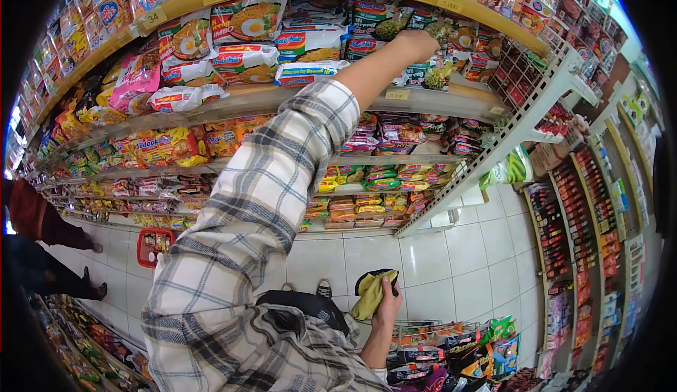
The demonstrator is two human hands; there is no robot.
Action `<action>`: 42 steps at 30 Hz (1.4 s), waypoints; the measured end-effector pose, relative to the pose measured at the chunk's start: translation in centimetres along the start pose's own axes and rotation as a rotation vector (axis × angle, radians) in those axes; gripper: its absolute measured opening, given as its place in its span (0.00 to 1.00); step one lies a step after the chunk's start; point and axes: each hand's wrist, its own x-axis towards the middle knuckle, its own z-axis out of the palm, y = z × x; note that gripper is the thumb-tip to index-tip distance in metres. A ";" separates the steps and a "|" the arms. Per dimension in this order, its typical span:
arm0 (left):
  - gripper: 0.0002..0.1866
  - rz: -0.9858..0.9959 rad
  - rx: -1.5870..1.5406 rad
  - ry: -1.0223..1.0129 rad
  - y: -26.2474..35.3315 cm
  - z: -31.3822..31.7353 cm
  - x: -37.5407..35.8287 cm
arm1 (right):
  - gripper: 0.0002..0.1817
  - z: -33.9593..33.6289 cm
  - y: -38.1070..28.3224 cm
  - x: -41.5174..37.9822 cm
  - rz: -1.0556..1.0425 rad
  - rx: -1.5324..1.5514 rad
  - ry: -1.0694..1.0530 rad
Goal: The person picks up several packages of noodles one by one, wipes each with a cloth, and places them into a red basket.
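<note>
My left hand (419,45) reaches out in a plaid sleeve (261,166) to the upper shelf of instant noodle packs. It is against packs with green food pictures (438,75), near the shelf's right end. Its fingertips are hidden, so its grip is unclear. Low in front of my body, my right hand (387,304) is closed round a yellow and black cloth item (368,293), perhaps a cap. White and red noodle packs (245,63) lie left of my left hand.
A white perforated rack upright (493,142) stands at the shelf's right end. A wire rack of snack bags (502,353) is at lower right. A red basket (155,247) sits on the tiled floor, near another person's legs (60,268) at left.
</note>
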 end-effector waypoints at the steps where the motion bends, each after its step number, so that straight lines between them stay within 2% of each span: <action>1: 0.15 -0.031 0.025 0.003 0.1 0.0 -0.2 | 0.13 0.2 0.0 -0.2 0.002 -0.001 0.001; 2: 0.15 -0.036 0.092 0.028 0.2 0.4 -0.2 | 0.13 0.1 0.5 -0.1 -0.002 0.007 0.016; 4: 0.15 0.009 0.037 0.150 0.7 0.5 -1.1 | 0.14 0.4 2.0 0.3 -0.009 0.021 0.045; 7: 0.15 0.083 -0.127 0.422 0.8 1.5 -4.5 | 0.15 0.5 2.0 -0.6 -0.019 -0.017 0.025; 8: 0.18 0.107 -0.243 0.523 1.7 1.4 -7.0 | 0.18 -0.7 3.5 0.4 -0.055 -0.052 0.066; 9: 0.18 0.144 -0.362 0.611 2.6 1.9 -9.3 | 0.25 -2.1 4.0 0.7 -0.018 -0.053 0.030; 10: 0.16 0.383 -0.260 0.883 2.9 3.3 -11.5 | 0.25 -2.5 3.9 0.4 -0.037 -0.076 0.043; 11: 0.14 0.452 -0.554 0.983 4.0 3.4 -16.1 | 0.25 -2.7 3.6 -0.5 -0.061 -0.097 0.063; 12: 0.12 0.428 -0.603 0.966 4.6 3.8 -20.9 | 0.26 -3.1 3.3 -1.1 -0.070 -0.111 0.076; 13: 0.12 0.491 -0.740 0.915 4.4 3.4 -26.4 | 0.26 -2.9 3.1 -1.7 -0.081 -0.125 0.087; 16: 0.11 0.458 -1.035 0.666 2.2 6.9 -40.7 | 0.29 -2.0 2.6 -4.4 -0.146 -0.230 0.149; 18: 0.11 0.303 -1.113 0.442 -1.0 11.9 -50.1 | 0.31 0.6 2.4 -7.3 -0.201 -0.283 0.193; 20: 0.11 -0.080 -1.260 0.199 -5.4 15.5 -60.9 | 0.33 3.2 4.2 -9.0 -0.273 -0.321 0.217; 22: 0.10 -0.293 -1.056 0.180 -9.2 19.1 -72.2 | 0.32 5.7 6.8 -10.6 -0.288 -0.326 0.149; 24: 0.11 -0.487 -1.098 0.120 -13.0 20.8 -82.8 | 0.31 9.4 11.2 -12.8 -0.273 -0.330 0.115; 26: 0.11 -0.602 -1.061 0.151 -15.7 21.3 -92.0 | 0.30 13.9 16.1 -14.6 -0.228 -0.345 0.071; 28: 0.11 -0.718 -0.996 0.198 -20.2 20.8 -100.9 | 0.29 14.3 23.4 -11.4 -0.058 -0.359 -0.275; 29: 0.11 -0.790 -0.989 0.237 -21.4 20.8 -104.5 | 0.26 18.6 27.3 -13.9 -0.101 -0.444 -0.058; 30: 0.11 -0.861 -0.948 0.277 -23.4 20.5 -108.2 | 0.24 20.9 30.9 -13.9 0.041 -0.446 -0.095; 31: 0.11 -0.945 -0.980 0.290 -24.6 20.1 -111.6 | 0.24 23.5 33.4 -16.1 0.161 -0.481 -0.128; 32: 0.11 -1.023 -1.013 0.302 -25.8 20.0 -114.7 | 0.24 25.0 35.9 -17.9 0.190 -0.499 -0.216; 35: 0.11 -1.221 -1.033 0.317 -29.5 21.9 -122.7 | 0.25 27.7 43.5 -20.1 0.175 -0.830 -0.203; 38: 0.11 -1.369 -1.030 0.302 -33.4 26.4 -128.5 | 0.23 26.7 50.4 -20.9 0.224 -1.141 -0.221; 39: 0.10 -1.416 -1.028 0.294 -34.5 28.5 -130.2 | 0.20 28.5 51.5 -23.0 0.337 -1.274 -0.186; 40: 0.10 -1.404 -1.004 0.375 -35.3 31.7 -131.9 | 0.20 29.1 52.9 -23.6 0.408 -1.372 -0.204; 42: 0.10 -1.577 -1.076 0.293 -37.4 36.7 -134.7 | 0.19 29.4 56.1 -23.7 0.487 -1.569 -0.293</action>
